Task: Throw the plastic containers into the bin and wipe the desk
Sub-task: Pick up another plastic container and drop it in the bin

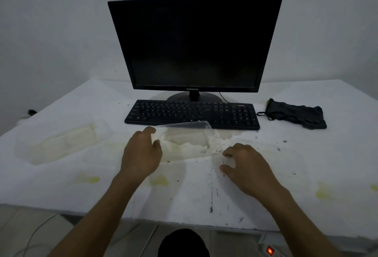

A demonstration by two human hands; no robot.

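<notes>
Centrally, a clear, food-smeared plastic container (185, 140) tilted before the keyboard (192, 114); both hands (141, 152) spread, unclenched, beside it.

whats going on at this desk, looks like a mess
A person is reaching with both bare hands for a clear plastic container in front of the keyboard. The left hand touches its left edge; the right hand is just short of it, fingers spread. A second clear container lies untouched to the left. The white desk has yellowish stains and dark crumbs, so no wiping shows yet. A dark cloth sits right of the keyboard.
</notes>
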